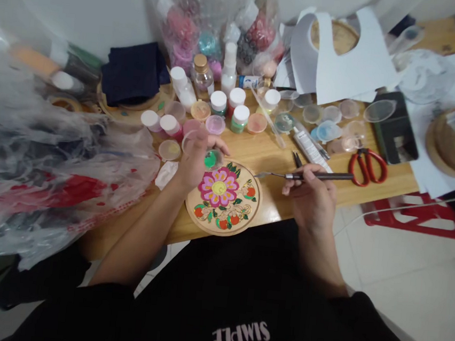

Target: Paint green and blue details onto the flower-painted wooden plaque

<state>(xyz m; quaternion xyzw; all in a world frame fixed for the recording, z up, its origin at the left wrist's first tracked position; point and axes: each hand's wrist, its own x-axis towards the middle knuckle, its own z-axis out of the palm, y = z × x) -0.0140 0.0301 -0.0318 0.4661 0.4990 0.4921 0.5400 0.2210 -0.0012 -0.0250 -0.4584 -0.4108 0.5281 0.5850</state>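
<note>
A round wooden disc lies near the table's front edge, painted with a pink flower, green leaves and red fruits. My left hand is closed around a small clear cup of green paint, just above the disc's upper left rim. My right hand sits to the right of the disc and pinches a thin dark tool that lies level, its metal tip pointing left toward the disc.
Small paint jars and clear lidded cups crowd the wooden table behind the disc. Red scissors lie right, beside a black tray. Crumpled plastic bags fill the left. White paper cut-outs rest behind.
</note>
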